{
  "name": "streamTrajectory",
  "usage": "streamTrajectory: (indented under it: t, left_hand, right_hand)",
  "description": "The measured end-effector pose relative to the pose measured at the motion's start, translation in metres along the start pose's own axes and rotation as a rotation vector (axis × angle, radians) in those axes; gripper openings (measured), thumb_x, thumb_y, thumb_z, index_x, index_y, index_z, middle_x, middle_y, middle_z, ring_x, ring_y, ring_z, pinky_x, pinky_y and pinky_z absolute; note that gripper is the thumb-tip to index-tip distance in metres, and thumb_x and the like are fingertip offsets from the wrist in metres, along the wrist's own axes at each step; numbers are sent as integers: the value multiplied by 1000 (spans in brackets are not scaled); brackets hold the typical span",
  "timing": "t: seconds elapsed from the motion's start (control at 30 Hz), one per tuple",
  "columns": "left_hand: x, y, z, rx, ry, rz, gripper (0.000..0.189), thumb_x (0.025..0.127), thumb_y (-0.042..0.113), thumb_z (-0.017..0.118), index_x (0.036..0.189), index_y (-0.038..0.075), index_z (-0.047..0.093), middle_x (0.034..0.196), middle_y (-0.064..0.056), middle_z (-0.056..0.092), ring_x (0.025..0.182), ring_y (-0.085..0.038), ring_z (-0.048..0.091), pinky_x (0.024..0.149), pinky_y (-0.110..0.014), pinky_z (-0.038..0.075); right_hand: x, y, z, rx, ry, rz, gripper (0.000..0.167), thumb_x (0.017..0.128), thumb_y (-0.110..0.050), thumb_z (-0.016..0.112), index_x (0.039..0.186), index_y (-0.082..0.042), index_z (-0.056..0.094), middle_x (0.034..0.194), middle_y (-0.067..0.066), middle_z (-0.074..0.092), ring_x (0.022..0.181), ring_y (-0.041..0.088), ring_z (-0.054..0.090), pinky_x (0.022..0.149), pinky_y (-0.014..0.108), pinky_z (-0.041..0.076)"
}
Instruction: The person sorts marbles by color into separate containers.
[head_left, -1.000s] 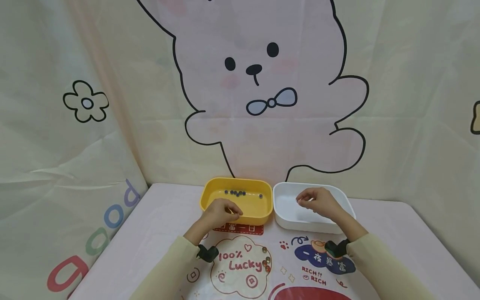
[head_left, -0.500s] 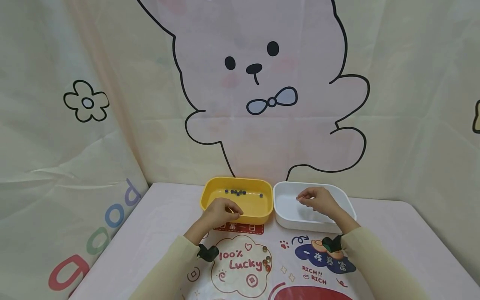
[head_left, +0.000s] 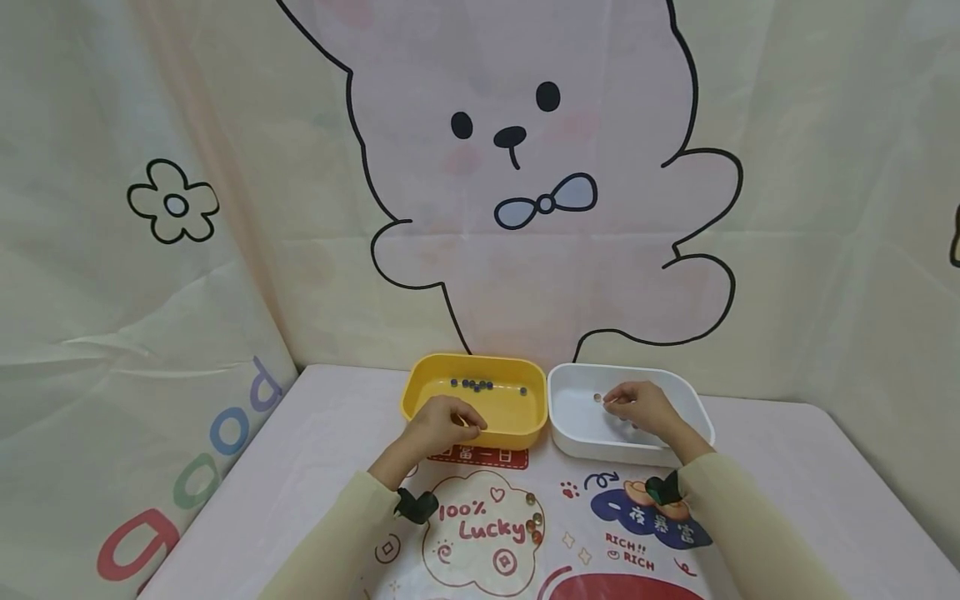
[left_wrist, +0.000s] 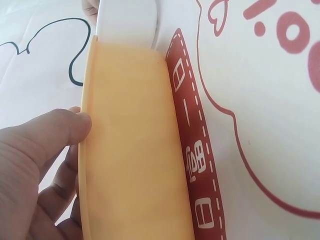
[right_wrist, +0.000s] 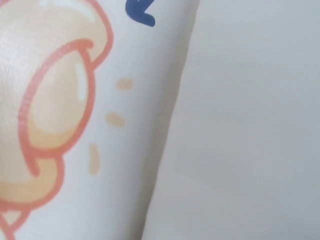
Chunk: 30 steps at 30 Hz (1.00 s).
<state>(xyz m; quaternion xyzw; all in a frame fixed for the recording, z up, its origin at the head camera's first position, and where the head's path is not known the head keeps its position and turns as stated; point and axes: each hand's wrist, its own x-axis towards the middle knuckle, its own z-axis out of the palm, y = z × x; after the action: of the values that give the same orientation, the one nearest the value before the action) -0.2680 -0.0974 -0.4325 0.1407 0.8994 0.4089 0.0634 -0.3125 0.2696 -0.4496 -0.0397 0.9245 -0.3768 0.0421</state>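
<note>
My left hand [head_left: 444, 422] is at the near rim of a yellow tray [head_left: 411, 392]. In the left wrist view its thumb lies against the rim and the fingers curl over the inner side. Several small dark blue beads [head_left: 477, 386] lie toward the back of that tray. My right hand [head_left: 647, 408] reaches into a white tray [head_left: 557, 425], thumb and forefinger tips close together near its floor. Just left of those fingertips lies a small orange bead [head_left: 597, 398]. A few dark specks show under the hand. I cannot tell whether the right fingertips hold anything.
The trays stand side by side toward the table's [head_left: 780, 467] back edge. Several amber and greenish beads [head_left: 531, 526] lie on the printed tabletop in front. A bear-printed cloth [head_left: 517, 275] hangs behind. The right wrist view shows only the print and a plain pale surface.
My right hand has shifted slightly right within the white tray, and the orange bead now shows apart from its fingertips. My left hand has stayed at the yellow tray's rim.
</note>
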Motion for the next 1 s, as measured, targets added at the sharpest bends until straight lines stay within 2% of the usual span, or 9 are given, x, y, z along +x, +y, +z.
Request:
streamTrajectory:
  t: [0.13,0.43,0.67,1.0]
  left_hand:
    - [0,1,0,0,-2,-1,5,85,22,74,86,27,76,90,10,68,82,-16,55,72,-29,48]
    - [1,1,0,2,-2,0,5,84,23,74,86,27,76,90,10,68,83,-16,55,72,-28,48]
    - [1,-1,0,1,-1,3,5,84,23,74,85,28,76,89,10,68,82,-16,55,71,-29,48]
    - [1,-2,1,-7,0,14,5,84,23,74,87,27,76,87,10,68,81,-15,55,72,-28,49]
  right_hand:
    - [3,5,2,6,-1,47,22,87,-17,68,104,-2,69,84,4,65,72,17,56,58,28,47]
    - [9,15,-1,-5,-20,34,24,86,-16,68,105,-1,69,85,6,65,72,17,58,60,28,47]
    - [9,18,-1,1,-23,79,23,87,-16,68,105,-2,69,86,6,63,73,18,57,59,28,46]
    - [9,20,-1,-56,-31,95,23,87,-15,65,106,-3,69,90,9,63,74,18,56,59,28,46]
